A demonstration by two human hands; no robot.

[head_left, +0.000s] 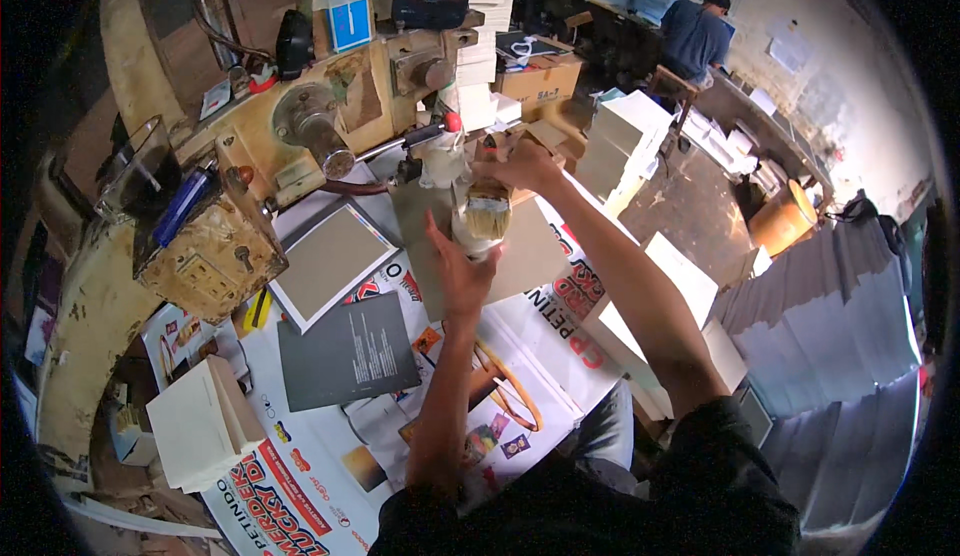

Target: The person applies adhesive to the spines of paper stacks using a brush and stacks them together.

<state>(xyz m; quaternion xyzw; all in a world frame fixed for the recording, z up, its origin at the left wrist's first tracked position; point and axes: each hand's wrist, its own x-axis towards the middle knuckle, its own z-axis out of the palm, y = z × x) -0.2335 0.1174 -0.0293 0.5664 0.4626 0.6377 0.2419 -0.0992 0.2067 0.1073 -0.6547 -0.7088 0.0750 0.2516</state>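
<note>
My right hand (528,166) is closed on the handle of a wide flat brush (489,202) with pale bristles. Below the bristles is a white container (474,238), partly hidden by the brush. Close against its near side, my left hand (462,271) has its fingers spread and its thumb by the container's lower edge; whether it bears on the container I cannot tell. Both hands are above a grey-brown board (530,261). To the left lie a white-bordered grey board (333,261) and a dark grey printed cover (348,352).
An old metal machine (330,106) with a red-knobbed lever (452,122) stands along the far side. Printed sheets (330,456) cover the table. A pale book block (200,424) sits at the near left, paper stacks (625,141) at the right. Farther off, a person (690,36) sits.
</note>
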